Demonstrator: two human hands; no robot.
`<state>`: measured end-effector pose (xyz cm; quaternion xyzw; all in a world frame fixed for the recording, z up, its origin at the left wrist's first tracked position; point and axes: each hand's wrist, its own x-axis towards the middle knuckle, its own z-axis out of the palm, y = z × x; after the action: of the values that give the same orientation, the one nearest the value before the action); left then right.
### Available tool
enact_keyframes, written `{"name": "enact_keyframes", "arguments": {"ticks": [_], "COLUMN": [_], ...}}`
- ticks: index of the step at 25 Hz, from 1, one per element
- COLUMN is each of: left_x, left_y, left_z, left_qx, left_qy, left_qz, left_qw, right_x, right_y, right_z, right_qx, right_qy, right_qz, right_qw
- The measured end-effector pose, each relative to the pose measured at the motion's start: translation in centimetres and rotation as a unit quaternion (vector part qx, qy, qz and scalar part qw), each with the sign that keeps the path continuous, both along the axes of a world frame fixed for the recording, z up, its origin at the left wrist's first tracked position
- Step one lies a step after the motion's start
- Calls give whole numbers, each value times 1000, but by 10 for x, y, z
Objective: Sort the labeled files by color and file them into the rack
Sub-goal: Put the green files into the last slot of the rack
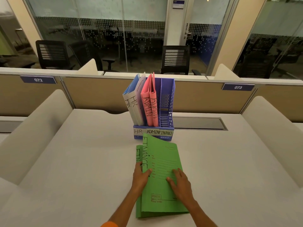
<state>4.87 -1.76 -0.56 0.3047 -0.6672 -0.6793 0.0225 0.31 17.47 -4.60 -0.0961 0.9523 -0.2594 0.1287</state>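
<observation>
A blue three-slot rack (168,102) stands at the desk's middle, labelled HR, ADMIN and FINANCE. Two blue-grey HR files (133,104) fill its left slot and two pink ADMIN files (150,105) its middle one; the right slot holds nothing. In front of it lie two green FINANCE files. The top green file (161,163) is raised at its left edge, gripped there by my left hand (140,177). My right hand (181,184) rests flat on its cover. The lower green file (138,153) shows only along the left and bottom edges.
The white desk (73,161) has padded side dividers left and right and a beige back partition. A grey cable slot (200,122) runs behind and to the right of the rack. Office chairs stand beyond the partition.
</observation>
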Motion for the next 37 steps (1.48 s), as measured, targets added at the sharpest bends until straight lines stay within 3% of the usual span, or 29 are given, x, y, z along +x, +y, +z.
{"name": "enact_keyframes", "arguments": {"ticks": [3, 7, 10, 16, 22, 26, 31, 37], "left_x": [-1, -1, -7, -22, -45, -53, -68, -111], "left_y": [15, 39, 52, 57, 47, 46, 36, 27], "left_z": [18, 49, 67, 104, 135, 152, 181, 218], "left_qx": [0, -31, -60, -158, -153, -148, -188, -222], "left_qy": [43, 99, 126, 109, 151, 213, 279, 341], "left_qz": [-3, -18, -52, -159, -35, 23, 115, 189], "left_qw": [999, 994, 989, 968, 976, 965, 935, 894], "right_x": [-19, -56, -76, -104, -126, -141, -155, -166], "right_y": [7, 23, 31, 34, 28, 18, 1, -18], "right_z": [16, 36, 49, 68, 86, 101, 107, 95], "right_qx": [-80, -241, -334, -408, -448, -428, -279, -148], "right_qy": [-15, -115, -150, -67, 1, 18, 126, 127], "right_qz": [-136, -259, -259, -282, -226, -170, -86, 15], "right_qw": [987, 928, 894, 866, 865, 888, 948, 981]}}
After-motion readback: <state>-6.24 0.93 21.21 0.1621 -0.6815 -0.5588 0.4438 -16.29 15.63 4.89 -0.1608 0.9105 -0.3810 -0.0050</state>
